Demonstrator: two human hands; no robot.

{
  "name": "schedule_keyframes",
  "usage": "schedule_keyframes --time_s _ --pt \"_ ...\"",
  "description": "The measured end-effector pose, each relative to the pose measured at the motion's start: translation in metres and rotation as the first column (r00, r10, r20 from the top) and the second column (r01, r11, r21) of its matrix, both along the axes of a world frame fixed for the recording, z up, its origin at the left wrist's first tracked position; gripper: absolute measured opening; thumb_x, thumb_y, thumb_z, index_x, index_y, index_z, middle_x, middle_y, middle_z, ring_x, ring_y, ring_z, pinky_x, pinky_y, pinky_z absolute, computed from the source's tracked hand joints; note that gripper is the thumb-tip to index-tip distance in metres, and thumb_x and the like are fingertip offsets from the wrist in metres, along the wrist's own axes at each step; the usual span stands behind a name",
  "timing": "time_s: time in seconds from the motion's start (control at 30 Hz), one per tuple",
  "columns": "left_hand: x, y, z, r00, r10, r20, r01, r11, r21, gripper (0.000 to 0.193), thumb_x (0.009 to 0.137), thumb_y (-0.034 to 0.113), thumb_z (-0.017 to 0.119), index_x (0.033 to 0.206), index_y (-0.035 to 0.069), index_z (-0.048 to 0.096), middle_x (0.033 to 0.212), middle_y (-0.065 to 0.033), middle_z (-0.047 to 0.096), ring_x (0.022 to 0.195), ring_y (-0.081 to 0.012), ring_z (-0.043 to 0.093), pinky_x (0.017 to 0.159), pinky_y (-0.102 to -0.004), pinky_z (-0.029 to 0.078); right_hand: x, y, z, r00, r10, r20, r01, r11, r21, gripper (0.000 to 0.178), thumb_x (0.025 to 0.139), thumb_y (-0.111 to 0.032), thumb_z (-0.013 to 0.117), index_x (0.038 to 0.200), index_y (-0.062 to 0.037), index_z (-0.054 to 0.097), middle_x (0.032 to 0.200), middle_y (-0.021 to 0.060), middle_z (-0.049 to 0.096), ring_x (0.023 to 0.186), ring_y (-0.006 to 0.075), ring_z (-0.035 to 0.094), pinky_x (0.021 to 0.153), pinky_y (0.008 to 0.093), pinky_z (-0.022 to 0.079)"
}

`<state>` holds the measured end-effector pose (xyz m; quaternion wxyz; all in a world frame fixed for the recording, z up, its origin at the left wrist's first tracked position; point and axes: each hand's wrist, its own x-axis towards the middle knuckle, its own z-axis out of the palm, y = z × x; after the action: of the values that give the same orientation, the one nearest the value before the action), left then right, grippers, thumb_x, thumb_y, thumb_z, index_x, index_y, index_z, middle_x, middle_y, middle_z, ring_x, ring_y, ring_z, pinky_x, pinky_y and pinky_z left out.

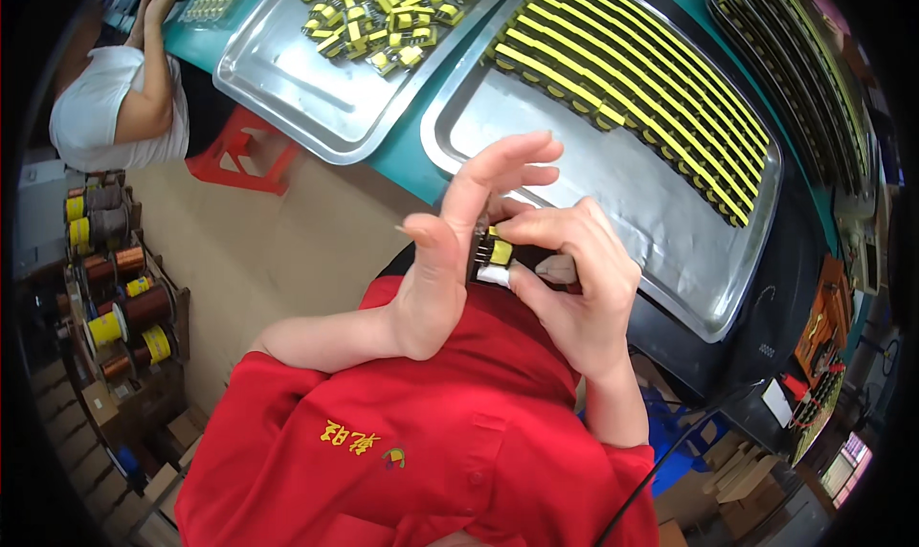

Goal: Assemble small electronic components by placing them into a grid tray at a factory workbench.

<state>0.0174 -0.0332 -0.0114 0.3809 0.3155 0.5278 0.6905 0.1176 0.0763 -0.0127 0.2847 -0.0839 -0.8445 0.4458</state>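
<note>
In front of my red shirt, my right hand [579, 279] pinches a small transformer [501, 252] between thumb and fingertips. Yellow tape wraps its middle, and its metal pins face my left palm. Just below the transformer sits a small white piece [494, 275]; whether it is a finger cover or tape is unclear. My left hand [445, 245] is held upright beside the pins, thumb and fingers stretched out and apart. Whether that palm touches the pins cannot be made out.
A metal tray [479, 145] holds neat rows of yellow-taped transformers [651, 88]. Left of it, another tray [306, 97] carries a loose heap of them [383, 21]. A co-worker [124, 107] sits at far left by a red stool [244, 150]. Wire spools [120, 317] stand on a rack.
</note>
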Motion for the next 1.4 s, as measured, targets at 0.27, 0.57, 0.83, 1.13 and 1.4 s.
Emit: schedule_keyframes --time_s 0.27,0.57,0.83,1.13,1.4 --pt "-0.006 0.011 -0.002 0.982 -0.073 0.173 0.053 0.992 0.115 0.102 0.082 0.084 0.008 0.15 0.009 0.023 0.144 -0.0202 0.04 0.126 -0.032 0.048 0.106 -0.0451 0.037 0.002 0.003 0.003 0.999 -0.01 -0.041 0.008 0.999 -0.047 0.034 0.059 0.006 0.075 0.091 -0.0016 0.068 0.089 0.0083 0.07 0.084 0.0252 0.067 0.073 0.0314 0.046" --pt "-0.003 0.014 -0.002 0.944 -0.071 0.323 0.048 0.996 0.078 0.095 0.088 0.08 0.012 0.15 0.008 0.022 0.143 -0.0229 0.04 0.125 -0.0311 0.049 0.105 -0.0427 0.039 0.0 0.01 0.003 0.999 0.029 -0.026 -0.028 0.999 0.028 0.038 0.057 0.004 0.076 0.093 -0.0047 0.068 0.091 0.0089 0.068 0.087 0.0268 0.064 0.074 0.035 0.05" --pt "-0.004 0.016 -0.003 0.973 -0.059 0.225 0.062 0.998 -0.008 0.097 0.088 0.079 0.01 0.151 0.007 0.022 0.143 -0.0227 0.041 0.123 -0.0292 0.05 0.104 -0.0398 0.04 0.0 0.019 -0.002 0.998 0.048 0.028 -0.048 0.999 0.005 0.036 0.057 0.003 0.077 0.092 -0.0047 0.067 0.089 0.0078 0.068 0.084 0.0264 0.063 0.073 0.0343 0.05" --pt "-0.006 0.02 0.0 0.946 -0.101 0.308 0.144 0.983 -0.118 0.096 0.09 0.077 0.008 0.146 0.003 0.031 0.142 -0.0198 0.043 0.122 -0.0274 0.051 0.101 -0.0393 0.043 0.003 0.026 -0.002 0.995 0.079 0.056 -0.075 0.994 -0.073 0.035 0.056 0.004 0.074 0.089 -0.0043 0.067 0.087 0.0066 0.068 0.078 0.0239 0.061 0.072 0.0324 0.049" --pt "-0.011 0.013 -0.009 0.975 -0.165 0.147 0.17 0.985 -0.019 0.051 0.102 0.039 0.042 0.131 -0.003 0.044 0.133 -0.0194 0.05 0.118 -0.0225 0.053 0.1 -0.0338 0.042 0.003 0.019 0.0 1.0 0.023 0.014 -0.023 1.0 0.012 0.036 0.055 0.005 0.074 0.089 -0.0048 0.066 0.084 0.0066 0.066 0.077 0.0247 0.06 0.066 0.0315 0.046"
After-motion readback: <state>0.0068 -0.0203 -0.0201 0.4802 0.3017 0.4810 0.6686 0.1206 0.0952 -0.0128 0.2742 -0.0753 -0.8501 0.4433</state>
